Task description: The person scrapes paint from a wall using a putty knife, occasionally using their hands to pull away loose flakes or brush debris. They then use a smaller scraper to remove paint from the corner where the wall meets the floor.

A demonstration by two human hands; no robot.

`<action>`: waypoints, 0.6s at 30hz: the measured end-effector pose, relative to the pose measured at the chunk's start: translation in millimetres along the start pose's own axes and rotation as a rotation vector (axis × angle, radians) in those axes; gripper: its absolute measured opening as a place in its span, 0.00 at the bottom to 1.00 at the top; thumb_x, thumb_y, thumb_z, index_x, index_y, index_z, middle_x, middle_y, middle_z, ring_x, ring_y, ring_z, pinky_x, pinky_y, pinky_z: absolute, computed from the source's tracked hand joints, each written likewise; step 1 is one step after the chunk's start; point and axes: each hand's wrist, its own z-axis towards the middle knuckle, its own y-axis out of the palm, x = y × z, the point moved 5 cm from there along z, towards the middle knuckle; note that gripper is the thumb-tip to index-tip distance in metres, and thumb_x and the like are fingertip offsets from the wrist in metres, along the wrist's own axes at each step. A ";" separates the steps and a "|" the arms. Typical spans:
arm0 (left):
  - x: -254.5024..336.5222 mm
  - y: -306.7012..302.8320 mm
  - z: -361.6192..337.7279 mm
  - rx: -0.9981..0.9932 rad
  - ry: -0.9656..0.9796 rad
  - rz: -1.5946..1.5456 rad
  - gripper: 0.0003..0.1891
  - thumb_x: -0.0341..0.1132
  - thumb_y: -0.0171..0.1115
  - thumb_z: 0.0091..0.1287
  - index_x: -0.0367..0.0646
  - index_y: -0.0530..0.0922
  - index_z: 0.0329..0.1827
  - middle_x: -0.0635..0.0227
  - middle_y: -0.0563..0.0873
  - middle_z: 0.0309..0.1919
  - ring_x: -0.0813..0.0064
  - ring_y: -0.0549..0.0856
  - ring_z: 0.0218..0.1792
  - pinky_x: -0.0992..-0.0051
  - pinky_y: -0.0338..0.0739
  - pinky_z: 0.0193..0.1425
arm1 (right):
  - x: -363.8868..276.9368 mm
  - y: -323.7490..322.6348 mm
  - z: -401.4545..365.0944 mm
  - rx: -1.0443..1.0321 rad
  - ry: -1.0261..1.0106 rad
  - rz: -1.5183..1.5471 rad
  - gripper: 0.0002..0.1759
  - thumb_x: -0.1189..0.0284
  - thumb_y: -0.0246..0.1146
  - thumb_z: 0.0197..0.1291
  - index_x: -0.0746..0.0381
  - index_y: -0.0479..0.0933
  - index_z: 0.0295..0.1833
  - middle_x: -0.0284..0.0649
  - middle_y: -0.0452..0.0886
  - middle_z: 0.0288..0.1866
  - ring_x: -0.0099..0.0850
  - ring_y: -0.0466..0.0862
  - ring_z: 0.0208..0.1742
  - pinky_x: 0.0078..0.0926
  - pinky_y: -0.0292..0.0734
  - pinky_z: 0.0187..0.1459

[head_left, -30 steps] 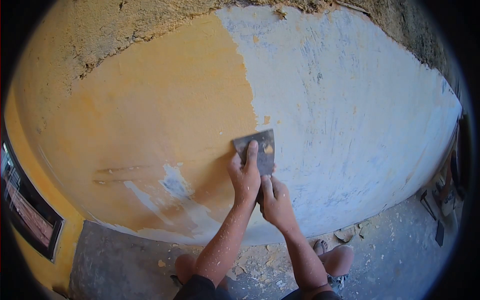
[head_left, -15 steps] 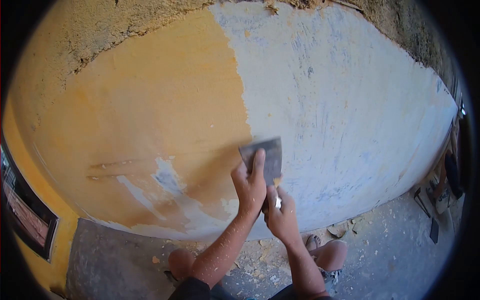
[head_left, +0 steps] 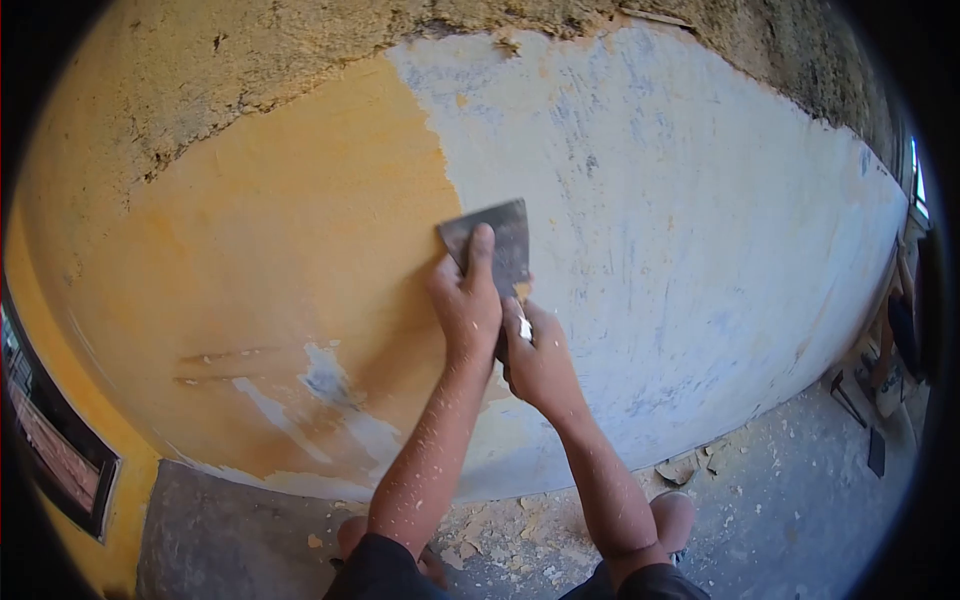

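A wide metal scraper (head_left: pixel 505 240) lies with its blade against the wall, at the border between yellow paint (head_left: pixel 300 220) and the pale scraped surface (head_left: pixel 680 230). My right hand (head_left: pixel 540 360) is closed round its handle, which shows only in part. Pressed on the blade is the thumb of my left hand (head_left: pixel 468 300), whose other fingers are mostly hidden behind the scraper. Paint flecks cling to both forearms.
Rough bare plaster (head_left: pixel 800 60) runs along the top of the wall. Paint chips (head_left: pixel 500 535) litter the grey floor (head_left: pixel 780 520). A dark-framed opening (head_left: pixel 60 440) is at the left. Tools (head_left: pixel 876 452) and part of another person (head_left: pixel 900 330) are at the far right.
Both hands and the scraper have moved up the wall and slightly left. The camera view has shifted a little, and my arms are stretched farther out.
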 end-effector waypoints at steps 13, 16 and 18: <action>-104.1 -100.4 -126.8 0.126 -0.371 -0.039 0.17 0.44 0.59 0.74 0.35 0.79 0.45 0.65 0.86 0.32 0.72 0.86 0.28 0.72 0.84 0.33 | 96.8 32.2 -115.4 0.009 0.014 -0.077 0.18 0.66 0.53 0.74 0.71 0.76 0.39 0.59 0.78 0.26 0.55 0.81 0.28 0.42 0.71 0.30; -114.7 -108.6 -118.9 0.081 -0.378 -0.060 0.14 0.40 0.60 0.73 0.34 0.80 0.47 0.63 0.87 0.35 0.71 0.88 0.32 0.73 0.84 0.36 | 107.0 42.8 -99.4 -0.069 0.107 -0.126 0.18 0.66 0.52 0.74 0.71 0.76 0.39 0.60 0.79 0.28 0.58 0.81 0.31 0.43 0.71 0.31; -108.7 -109.4 -106.7 0.098 -0.316 -0.040 0.13 0.38 0.61 0.73 0.34 0.80 0.46 0.63 0.87 0.35 0.71 0.88 0.33 0.75 0.82 0.36 | 105.4 49.2 -91.4 -0.033 0.055 -0.106 0.18 0.65 0.52 0.74 0.70 0.77 0.39 0.59 0.79 0.27 0.54 0.82 0.29 0.41 0.71 0.30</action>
